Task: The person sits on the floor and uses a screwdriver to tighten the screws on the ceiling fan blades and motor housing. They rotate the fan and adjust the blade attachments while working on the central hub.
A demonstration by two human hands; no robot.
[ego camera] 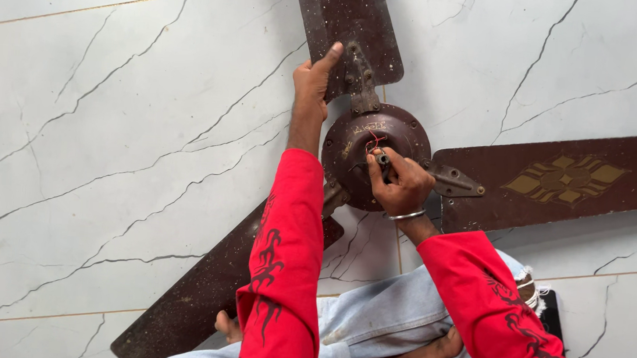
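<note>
We brace ceiling fan [376,154] on floor [116,115]: left hand [313,79] flat on far blade [350,26], grip open; right hand [401,182] pinches motor shaft [383,160]. Next move, we judge: steady hub, mind red wires [372,139].

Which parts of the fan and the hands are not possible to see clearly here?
Head view:
- Fan shaft: its lower part is hidden inside the right hand.
- Upper blade: tip cut off by the top edge.
- Right blade: tip cut off by the right edge.
- Lower blade: partly hidden by the left sleeve.
</note>
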